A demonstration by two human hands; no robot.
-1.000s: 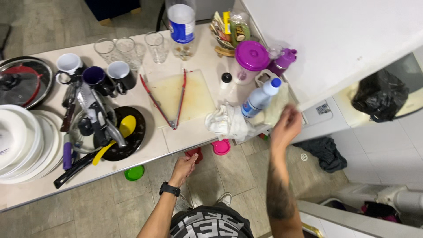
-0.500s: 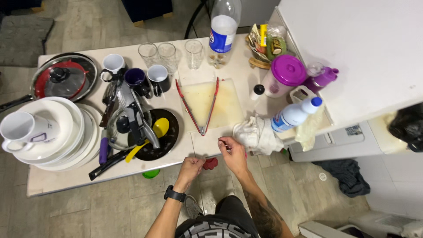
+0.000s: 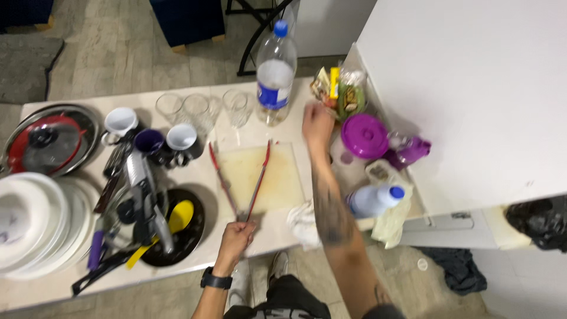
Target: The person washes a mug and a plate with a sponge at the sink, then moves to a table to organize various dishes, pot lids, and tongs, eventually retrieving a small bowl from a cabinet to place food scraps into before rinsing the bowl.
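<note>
1. Our left hand (image 3: 235,236) rests at the hinged end of the red-handled metal tongs (image 3: 242,180), which lie spread in a V across the pale, stained plastic cutting board (image 3: 260,177). The fingers curl loosely around that joint; whether they truly pinch it we cannot tell.
2. Our right hand (image 3: 318,125) reaches past the far right corner of the cutting board, toward the basket of packets and snacks (image 3: 339,91). Its fingers point away from us and look partly closed, yet we cannot tell if they hold anything.
3. The tall clear plastic bottle with a blue cap and blue label (image 3: 274,74) stands upright just beyond the cutting board, near the right hand. We judge it top-heavy: a brush of the wrist could tip it into the three clear drinking glasses (image 3: 201,109) that stand left of it.
4. The outstretched forearm passes over the round purple lid (image 3: 364,127) and the white bottle with a blue cap (image 3: 373,201) lying right of the cutting board; a careless pull back could roll that bottle off the desk (image 3: 195,260).
5. The tongs look slim, springy and slick; lifted by the hinge alone, they could swing and knock the mugs (image 3: 159,142) left of the cutting board.
</note>
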